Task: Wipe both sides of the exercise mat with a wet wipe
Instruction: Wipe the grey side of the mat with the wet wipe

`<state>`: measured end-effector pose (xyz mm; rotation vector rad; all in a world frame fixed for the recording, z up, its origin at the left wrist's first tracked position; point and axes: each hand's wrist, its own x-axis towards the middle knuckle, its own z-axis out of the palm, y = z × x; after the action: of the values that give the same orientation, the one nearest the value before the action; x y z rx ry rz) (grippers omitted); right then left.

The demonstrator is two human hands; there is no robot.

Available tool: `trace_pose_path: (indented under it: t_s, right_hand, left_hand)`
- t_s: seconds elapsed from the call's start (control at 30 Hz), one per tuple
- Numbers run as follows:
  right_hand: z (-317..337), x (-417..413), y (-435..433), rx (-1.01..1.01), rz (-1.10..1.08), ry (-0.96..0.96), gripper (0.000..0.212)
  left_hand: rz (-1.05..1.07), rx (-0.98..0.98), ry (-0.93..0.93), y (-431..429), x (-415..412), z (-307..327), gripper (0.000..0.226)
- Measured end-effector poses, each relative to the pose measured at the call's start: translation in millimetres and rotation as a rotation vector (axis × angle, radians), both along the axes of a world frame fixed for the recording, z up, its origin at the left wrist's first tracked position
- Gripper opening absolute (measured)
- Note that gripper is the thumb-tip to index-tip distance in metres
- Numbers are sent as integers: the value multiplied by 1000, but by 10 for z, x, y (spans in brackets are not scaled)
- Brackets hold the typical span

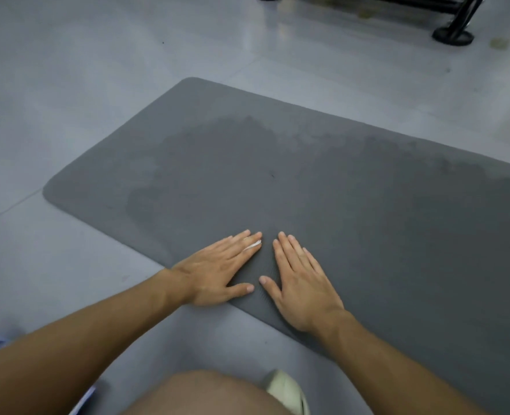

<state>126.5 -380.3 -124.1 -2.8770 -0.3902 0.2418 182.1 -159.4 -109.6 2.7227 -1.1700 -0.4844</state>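
head view: the exercise mat [337, 190] lies flat on the floor [98, 70], its near edge under your hands.
mat surface: darker damp patches [232, 163] spread across the middle.
left hand [217, 271]: grip released, fingers straight, pressing the wet wipe [252, 245] to the mat; only a white strip shows between two fingers.
right hand [298, 283]: grip released, palm flat on the mat, just beside your left.

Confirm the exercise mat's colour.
The exercise mat is dark grey with darker patches; the head view shows it.
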Motion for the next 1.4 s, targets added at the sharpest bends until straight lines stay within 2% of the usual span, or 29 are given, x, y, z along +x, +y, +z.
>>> trace_pose_path:
  t_s: [0.2, 0.3, 0.43, 0.5, 0.63, 0.77, 0.87, 0.93, 1.03, 1.13, 1.4]
  right_hand:
    - [123, -249, -188, 1, 112, 33, 90]
    - [196, -359, -232, 6, 132, 59, 97]
    - [289, -439, -282, -43, 184, 97, 113]
    - [334, -436, -277, -69, 185, 108, 113]
    - [465, -377, -241, -140, 224, 125, 90]
    - [571, -337, -263, -109, 258, 142, 69]
    - [532, -398, -341, -64, 291, 79, 86]
    - [442, -434, -414, -61, 303, -21, 72]
    - [386, -485, -471, -32, 315, -10, 55]
    - [398, -506, -510, -31, 333, -75, 53]
    - [521, -694, -606, -22, 385, -23, 54]
  left_hand:
    - [-96, 70, -40, 140, -13, 49, 116]
    - [-115, 97, -48, 120, -1, 94, 122]
    - [-168, 182, -94, 104, 20, 167, 113]
    - [-189, 205, -112, 121, 33, 190, 105]
    - [-205, 226, -121, 172, 53, 206, 89]
    - [-221, 216, -126, 227, 59, 196, 88]
    - [-182, 213, -103, 390, 58, 209, 77]
    - [-128, 140, -162, 491, 37, 240, 72]
    - [-110, 21, -268, 573, -33, 196, 66]
    - [-109, -18, -316, 560, -98, 181, 62]
    - [-151, -46, -355, 546, -402, 131, 59]
